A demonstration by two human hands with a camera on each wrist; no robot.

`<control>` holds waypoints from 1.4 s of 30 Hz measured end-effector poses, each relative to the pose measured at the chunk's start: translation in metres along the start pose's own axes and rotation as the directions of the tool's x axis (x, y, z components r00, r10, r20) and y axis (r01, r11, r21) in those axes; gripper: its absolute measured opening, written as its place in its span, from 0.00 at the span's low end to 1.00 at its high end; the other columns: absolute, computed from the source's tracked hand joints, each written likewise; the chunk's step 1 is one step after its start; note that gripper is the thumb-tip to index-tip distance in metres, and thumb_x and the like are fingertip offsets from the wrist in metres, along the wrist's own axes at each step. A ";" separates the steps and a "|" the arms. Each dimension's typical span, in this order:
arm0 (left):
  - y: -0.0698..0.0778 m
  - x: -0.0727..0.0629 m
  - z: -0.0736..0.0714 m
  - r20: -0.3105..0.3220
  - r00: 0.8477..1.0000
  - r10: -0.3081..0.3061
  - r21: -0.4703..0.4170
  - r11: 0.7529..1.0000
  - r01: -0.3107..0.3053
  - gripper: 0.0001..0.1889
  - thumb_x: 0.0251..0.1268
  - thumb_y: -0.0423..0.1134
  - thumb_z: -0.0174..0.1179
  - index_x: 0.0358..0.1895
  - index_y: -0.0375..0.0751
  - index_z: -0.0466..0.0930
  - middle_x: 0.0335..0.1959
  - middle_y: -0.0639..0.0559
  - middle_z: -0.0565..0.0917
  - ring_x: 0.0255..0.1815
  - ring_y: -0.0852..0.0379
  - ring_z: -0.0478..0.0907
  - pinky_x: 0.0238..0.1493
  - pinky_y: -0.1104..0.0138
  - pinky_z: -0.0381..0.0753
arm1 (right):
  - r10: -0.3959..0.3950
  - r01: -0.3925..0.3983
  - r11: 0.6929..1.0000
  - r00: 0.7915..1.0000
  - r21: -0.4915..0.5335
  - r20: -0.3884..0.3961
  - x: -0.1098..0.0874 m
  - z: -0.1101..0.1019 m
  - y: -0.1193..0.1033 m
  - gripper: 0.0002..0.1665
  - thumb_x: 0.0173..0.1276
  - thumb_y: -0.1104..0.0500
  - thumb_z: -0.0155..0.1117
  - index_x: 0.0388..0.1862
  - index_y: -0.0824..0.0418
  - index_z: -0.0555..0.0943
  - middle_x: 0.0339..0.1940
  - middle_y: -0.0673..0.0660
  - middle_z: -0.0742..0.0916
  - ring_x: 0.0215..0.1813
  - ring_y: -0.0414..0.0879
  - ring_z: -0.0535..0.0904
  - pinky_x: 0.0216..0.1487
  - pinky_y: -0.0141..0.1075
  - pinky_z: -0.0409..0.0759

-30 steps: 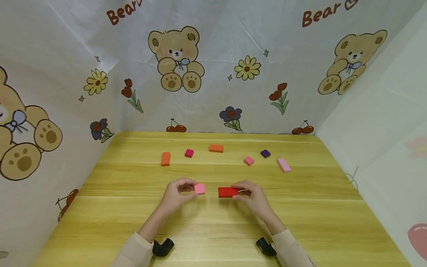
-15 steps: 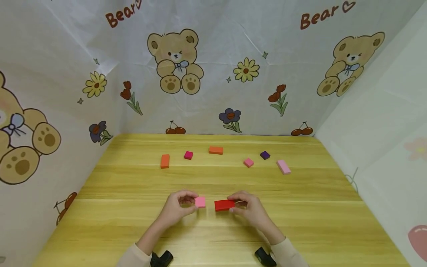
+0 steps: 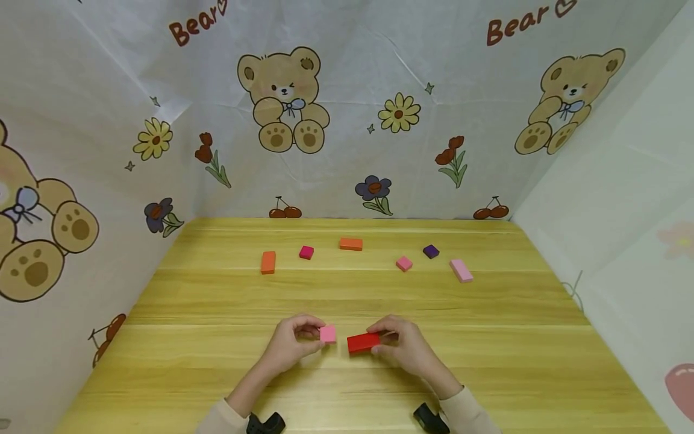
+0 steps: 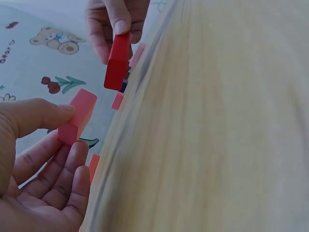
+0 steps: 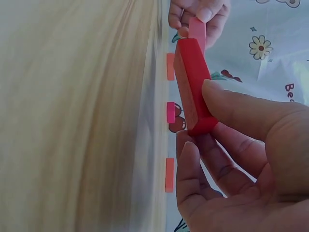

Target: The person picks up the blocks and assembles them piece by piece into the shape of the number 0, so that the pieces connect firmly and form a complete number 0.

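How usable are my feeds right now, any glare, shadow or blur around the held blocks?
Head: pink block and red block look clear, faint soft shadows on the table, a pale sheen toward its near middle; left wrist: table grain smeared, both blocks sharper; right wrist: table smeared too, red block's edges clear.

1. A worktop [image 3: 217, 301] with yellowish wood grain running side to side.
2. Behind it, a creased white sheet [image 3: 341, 48] printed with tan teddy bears [image 3: 293, 120], yellow daisies [image 3: 399, 113], red tulips [image 3: 446, 157], cherries [image 3: 293, 212] and the word "Bear" [image 3: 519, 26].
3. Left, a side wall [image 3: 108, 199] in the same print.
4. Right, a paler wall [image 3: 607, 241] with faint pink shapes [image 3: 682, 386].
5. Soft light, brightest on a left-hand fold [image 3: 176, 114].
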State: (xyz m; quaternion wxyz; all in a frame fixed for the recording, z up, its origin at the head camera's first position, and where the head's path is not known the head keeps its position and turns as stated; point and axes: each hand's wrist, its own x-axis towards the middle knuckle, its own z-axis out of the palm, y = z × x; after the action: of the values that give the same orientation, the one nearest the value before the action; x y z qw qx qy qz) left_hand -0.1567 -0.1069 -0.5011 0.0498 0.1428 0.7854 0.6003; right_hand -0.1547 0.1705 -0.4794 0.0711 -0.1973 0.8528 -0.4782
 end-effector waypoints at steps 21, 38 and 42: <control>-0.005 -0.005 0.008 -0.005 1.000 -0.015 0.012 1.000 0.015 0.14 0.52 0.32 0.72 0.43 0.38 0.85 0.40 0.47 0.85 0.38 0.57 0.80 0.44 0.70 0.81 | -0.085 0.111 0.967 0.989 -0.227 0.119 -0.004 0.010 0.000 0.18 0.52 0.64 0.77 0.44 0.57 0.85 0.41 0.48 0.85 0.47 0.41 0.79 0.53 0.36 0.78; -0.007 -0.005 0.013 -0.015 1.000 0.021 0.083 0.996 -0.020 0.12 0.52 0.31 0.72 0.41 0.39 0.85 0.37 0.49 0.84 0.36 0.60 0.80 0.42 0.70 0.81 | -0.073 0.106 0.977 0.981 -0.183 0.179 -0.004 0.008 0.000 0.18 0.54 0.62 0.77 0.45 0.56 0.84 0.40 0.47 0.83 0.42 0.38 0.77 0.46 0.31 0.77; -0.008 -0.005 0.013 -0.016 0.999 0.042 0.083 0.996 -0.040 0.12 0.51 0.31 0.72 0.41 0.39 0.85 0.37 0.49 0.84 0.36 0.58 0.80 0.42 0.69 0.81 | -0.078 0.111 0.978 0.980 -0.175 0.185 -0.003 0.009 0.001 0.18 0.54 0.62 0.77 0.44 0.56 0.84 0.40 0.46 0.83 0.42 0.38 0.77 0.46 0.31 0.78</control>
State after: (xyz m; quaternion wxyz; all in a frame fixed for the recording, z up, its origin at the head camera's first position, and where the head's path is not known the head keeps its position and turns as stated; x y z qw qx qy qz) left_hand -0.1496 -0.0979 -0.5125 0.0245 0.1553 0.8069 0.5693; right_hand -0.1495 0.1654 -0.4856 0.1049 -0.2853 0.8734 -0.3805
